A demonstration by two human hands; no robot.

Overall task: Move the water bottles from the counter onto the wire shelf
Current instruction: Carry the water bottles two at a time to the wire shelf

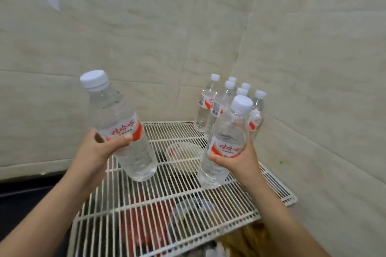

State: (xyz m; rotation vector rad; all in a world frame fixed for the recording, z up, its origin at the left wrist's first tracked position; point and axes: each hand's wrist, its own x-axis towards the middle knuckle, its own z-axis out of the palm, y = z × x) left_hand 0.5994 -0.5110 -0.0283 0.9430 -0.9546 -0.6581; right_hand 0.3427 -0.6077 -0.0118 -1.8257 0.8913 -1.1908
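My left hand [98, 148] grips a clear water bottle [119, 123] with a white cap and a red-and-white label, tilted left above the white wire shelf [167, 194]. In my right hand [240, 158] is a second, similar bottle [225, 142], nearly upright, its base close over the shelf wires. Several more bottles [221, 104] stand upright in a cluster at the shelf's far right corner, against the tiled walls.
Beige tiled walls [146, 37] close in the shelf at the back and right. Through the wires I see red and pale objects [146, 219] on a level below. A dark surface [25, 198] lies to the left of the shelf.
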